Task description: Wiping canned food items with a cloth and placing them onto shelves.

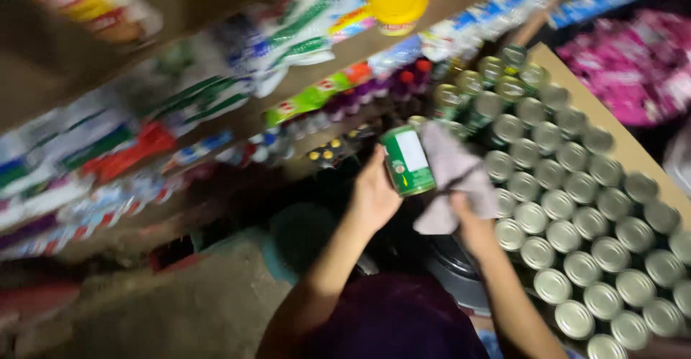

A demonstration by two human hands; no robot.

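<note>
Shelves (216,107) of packaged goods fill the left and far side, dim and blurred. On the right we see rows of tins (576,222), none visibly set apart. Our left hand (374,193) grasps one green can (407,161) at centre; our right hand (471,222) clutches a grey cloth (450,175) against it.

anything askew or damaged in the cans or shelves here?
Nothing stands out. The silver-topped cans stand upright in even rows on the brown cardboard tray. The left hand holds a green cylindrical can with a white label, tilted; the right hand holds a grey cloth against it. Shelf goods are too blurred to judge.
</note>
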